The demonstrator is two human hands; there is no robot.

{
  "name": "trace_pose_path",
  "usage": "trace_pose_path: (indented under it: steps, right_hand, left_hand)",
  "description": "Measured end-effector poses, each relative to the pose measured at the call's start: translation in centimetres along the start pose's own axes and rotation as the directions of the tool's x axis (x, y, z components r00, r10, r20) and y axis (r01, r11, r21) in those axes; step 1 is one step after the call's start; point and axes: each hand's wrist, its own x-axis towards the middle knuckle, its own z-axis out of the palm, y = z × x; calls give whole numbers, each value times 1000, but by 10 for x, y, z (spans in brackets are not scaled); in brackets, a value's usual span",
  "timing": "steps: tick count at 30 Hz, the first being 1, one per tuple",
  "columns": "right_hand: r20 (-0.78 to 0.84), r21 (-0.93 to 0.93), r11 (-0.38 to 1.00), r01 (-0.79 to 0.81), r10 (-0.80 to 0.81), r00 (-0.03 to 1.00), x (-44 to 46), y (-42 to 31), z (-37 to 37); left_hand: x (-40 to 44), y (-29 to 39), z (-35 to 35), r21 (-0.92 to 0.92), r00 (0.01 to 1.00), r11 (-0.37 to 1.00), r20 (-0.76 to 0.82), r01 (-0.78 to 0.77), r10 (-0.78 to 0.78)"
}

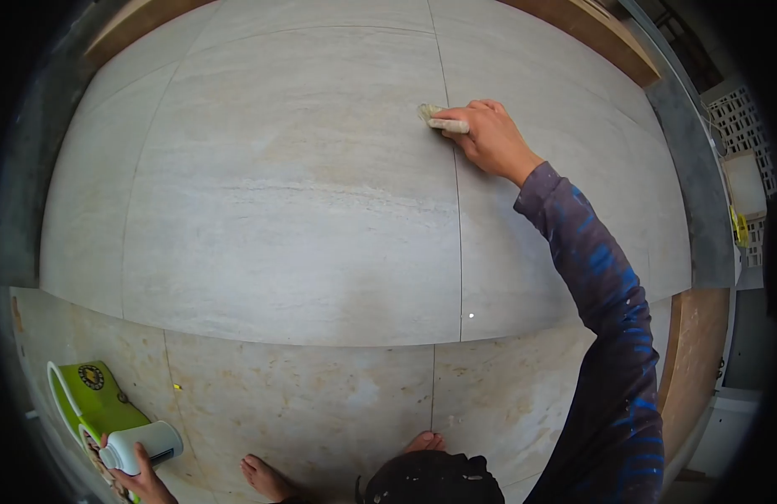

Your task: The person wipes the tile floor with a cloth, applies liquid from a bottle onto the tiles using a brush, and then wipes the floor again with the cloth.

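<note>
My right hand [489, 139] is closed around a small pale brush [436, 120] and presses it to the upper surface of grey tiles [304, 252], beside a dark joint line. The brush's exact kind is partly hidden by my fingers. At the lower left, my left hand [145, 479] grips a white bottle [157, 443], tilted on its side with its cap end toward the left. Just behind that bottle is a green bag [103, 395] with a white handle and a round dark logo.
Below the raised surface's front edge lies a stained tile floor [321, 395], where my bare feet [262, 477] stand. A wooden board [690, 353] leans at the right. Wooden edging [598, 34] runs along the back, and a yellow object [739, 227] hangs at the far right.
</note>
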Motion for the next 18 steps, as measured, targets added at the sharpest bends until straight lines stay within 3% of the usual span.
trace_pose_path:
  steps: [1, 3, 4, 5, 6, 7, 8, 10, 11, 13, 14, 15, 16, 18]
  right_hand:
    - [-25, -34, 999, 32, -33, 999, 4, 4, -1]
    - [90, 119, 948, -295, 286, 954, 49, 20, -17]
    - [97, 135, 943, -306, 295, 951, 33, 20, -5]
    - [-38, 124, 992, -30, 35, 999, 1, 17, 4]
    - [-173, 52, 962, 269, -256, 951, -11, 16, 7]
    - [-182, 34, 954, 297, -287, 941, -10, 16, 5]
    - [-191, 15, 946, 325, -316, 929, -10, 19, 5]
    - [-73, 116, 991, 71, -63, 995, 37, 31, -1]
    - [-23, 169, 983, -68, 73, 997, 64, 40, 1]
    - [-46, 170, 976, -139, 149, 988, 92, 36, 1]
    - [-74, 76, 993, -91, 96, 993, 86, 34, 3]
    - [9, 72, 994, -77, 77, 997, 62, 28, -4]
    - [-134, 139, 977, 162, -144, 980, 26, 35, 10]
    - [-122, 158, 960, 233, -215, 969, -50, -2, -1]
  left_hand:
    - [0, 3, 0, 8, 1000, 1000, 11, 20, -20]
    - [-3, 10, 9, -4, 999, 999, 10, 48, -48]
    - [1, 8, 4, 12, 999, 999, 13, 37, -37]
    - [5, 0, -3, 67, 999, 997, -7, -37, 37]
    - [6, -15, 0, 99, 994, 991, -45, -91, 95]
    - [8, -23, -2, 67, 998, 998, -56, 11, -7]
    - [6, -30, 1, 67, 998, 998, -61, 15, -11]
    - [-4, 1, 13, -32, 997, 999, -68, 33, -35]
    - [3, -16, 8, -54, 991, 994, -83, 99, -103]
    - [10, -16, 18, 12, 994, 999, -105, -34, 35]
    - [14, -13, 19, 32, 990, 997, -119, -74, 77]
    - [18, -10, 21, 54, 984, 992, -133, -112, 119]
    - [15, -7, 24, 7, 986, 996, -141, -86, 86]
    - [9, 0, 29, -88, 988, 996, -155, -34, 19]
